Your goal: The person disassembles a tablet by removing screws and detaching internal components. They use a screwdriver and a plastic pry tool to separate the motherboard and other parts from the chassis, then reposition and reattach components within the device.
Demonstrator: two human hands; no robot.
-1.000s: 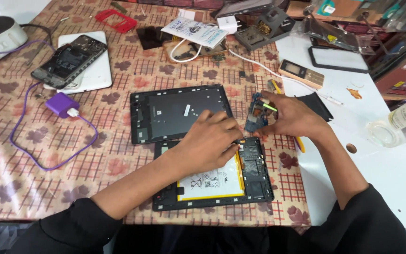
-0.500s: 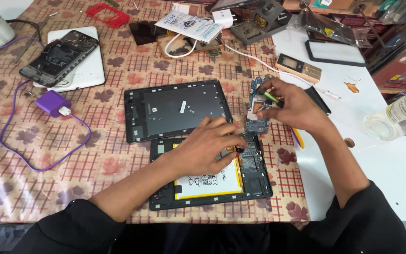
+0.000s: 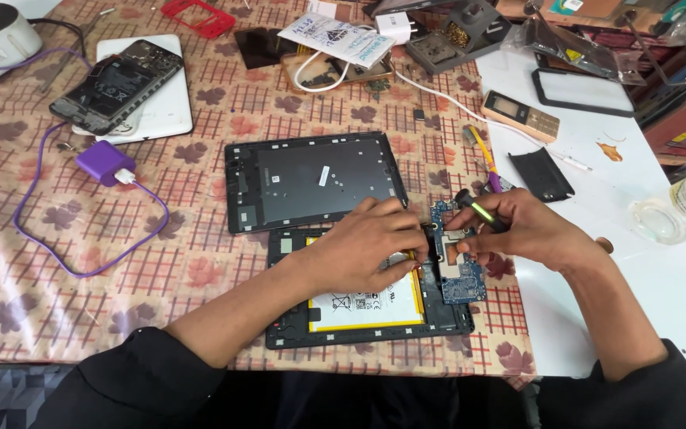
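The opened tablet (image 3: 367, 306) lay on the patterned surface (image 3: 121, 262), its blue circuit board (image 3: 460, 274) at the right edge beside the battery (image 3: 367, 302). The left hand (image 3: 367, 246) pressed flat on the tablet, grasping nothing; the right hand (image 3: 518, 230) gripped a black-and-green screwdriver (image 3: 478, 210) in clenched fingers. Such work is best done with the frame held steady and the tip kept square on the board.

Both forearms are bare; black sleeves are pushed up to the elbows, and the hands wear no gloves, rings or watch.
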